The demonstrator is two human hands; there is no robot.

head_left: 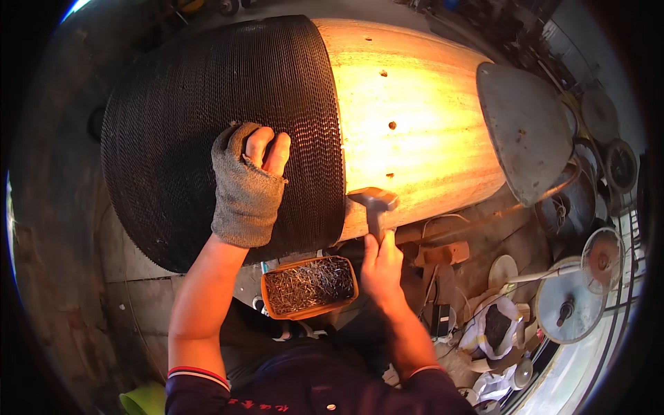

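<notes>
A big wooden roller (422, 97) lies across the view, its left part wrapped in black rows of toothed strip (207, 76). My left hand (247, 190), in a worn grey glove with bare fingers poking out, rests on the strip near its right edge. Its fingers are bent together, and whatever may be in them is hidden. In my right hand (382, 270) is a hammer (375, 207), gripped by the handle. The hammer's head is over the lower wood, just right of the strip's edge. Several small holes dot the bare wood.
Below the roller, an orange-brown box (308, 314) holds many small nails (304, 285). A grey rounded plate (526, 128) covers the roller's right end. Round discs (570, 301), a white sack (492, 328) and a brick (449, 254) crowd the right side. A green tub (144, 399) stands lower left.
</notes>
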